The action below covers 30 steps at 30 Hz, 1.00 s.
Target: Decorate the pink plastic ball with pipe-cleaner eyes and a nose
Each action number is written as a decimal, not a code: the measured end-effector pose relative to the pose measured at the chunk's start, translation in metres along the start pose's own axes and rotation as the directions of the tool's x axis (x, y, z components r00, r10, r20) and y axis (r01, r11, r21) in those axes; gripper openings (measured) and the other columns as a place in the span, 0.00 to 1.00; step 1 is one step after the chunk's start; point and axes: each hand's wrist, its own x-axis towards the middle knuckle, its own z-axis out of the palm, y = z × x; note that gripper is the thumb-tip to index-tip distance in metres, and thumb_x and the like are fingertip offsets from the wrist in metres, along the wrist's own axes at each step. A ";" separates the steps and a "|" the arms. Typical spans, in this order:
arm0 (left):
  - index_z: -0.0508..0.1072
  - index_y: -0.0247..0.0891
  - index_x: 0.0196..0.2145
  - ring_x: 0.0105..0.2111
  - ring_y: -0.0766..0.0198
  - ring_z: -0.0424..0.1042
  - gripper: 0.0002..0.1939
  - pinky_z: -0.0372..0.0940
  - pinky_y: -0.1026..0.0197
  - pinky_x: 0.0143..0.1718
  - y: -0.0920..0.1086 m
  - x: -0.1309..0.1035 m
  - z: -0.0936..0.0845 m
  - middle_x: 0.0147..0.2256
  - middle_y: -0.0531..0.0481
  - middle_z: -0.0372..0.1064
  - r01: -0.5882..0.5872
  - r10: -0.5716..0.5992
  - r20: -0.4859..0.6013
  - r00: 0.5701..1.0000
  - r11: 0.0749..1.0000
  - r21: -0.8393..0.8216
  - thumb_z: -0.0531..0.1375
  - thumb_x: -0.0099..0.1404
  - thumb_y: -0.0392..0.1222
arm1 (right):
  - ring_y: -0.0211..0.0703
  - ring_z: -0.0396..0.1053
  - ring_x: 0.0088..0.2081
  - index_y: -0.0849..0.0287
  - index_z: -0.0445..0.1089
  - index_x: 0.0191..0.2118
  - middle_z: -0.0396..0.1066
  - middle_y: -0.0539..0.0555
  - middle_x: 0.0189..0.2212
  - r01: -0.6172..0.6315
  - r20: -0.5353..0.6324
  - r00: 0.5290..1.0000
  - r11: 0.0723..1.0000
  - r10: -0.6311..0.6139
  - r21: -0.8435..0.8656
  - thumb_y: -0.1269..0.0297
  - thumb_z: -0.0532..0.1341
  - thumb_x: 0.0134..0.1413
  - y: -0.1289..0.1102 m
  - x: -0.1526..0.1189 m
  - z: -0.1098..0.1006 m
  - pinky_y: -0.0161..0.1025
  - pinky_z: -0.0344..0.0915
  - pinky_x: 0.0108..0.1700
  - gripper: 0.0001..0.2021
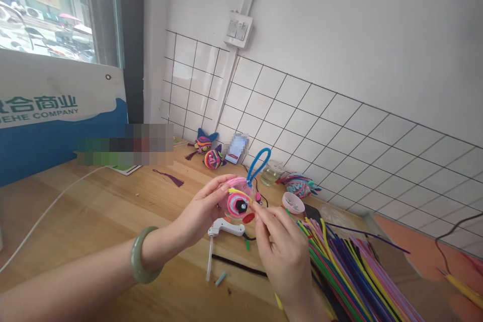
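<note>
My left hand (206,206) holds a round pink craft piece (236,201) from its left side, in the air above the wooden table. The piece has a black eye ringed in pink and light blue, a red spot low on its right, and a blue fuzzy loop (259,163) rising from its top. Along the upper edge of the eye runs a yellow strip (240,192). The fingertips of my right hand (281,241) pinch together at the strip's right end. Just below the piece, a white glue gun (228,227) lies on the table.
Many coloured fuzzy stems (350,266) lie at the right. Behind are finished round crafts (214,157), a phone (236,149), a glass jar (271,172), a pink bowl (293,203) and a striped craft (300,185). A purple tassel (173,179) and a white cable (49,209) lie left.
</note>
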 end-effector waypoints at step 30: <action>0.66 0.37 0.49 0.43 0.54 0.69 0.16 0.67 0.53 0.39 0.000 -0.002 0.002 0.50 0.39 0.67 -0.022 0.022 -0.003 1.000 0.999 0.044 0.55 0.66 0.44 | 0.40 0.70 0.31 0.65 0.72 0.43 0.72 0.56 0.29 0.007 -0.028 1.000 1.000 -0.006 0.022 0.78 0.56 0.55 -0.001 0.001 0.001 0.38 0.67 0.33 0.12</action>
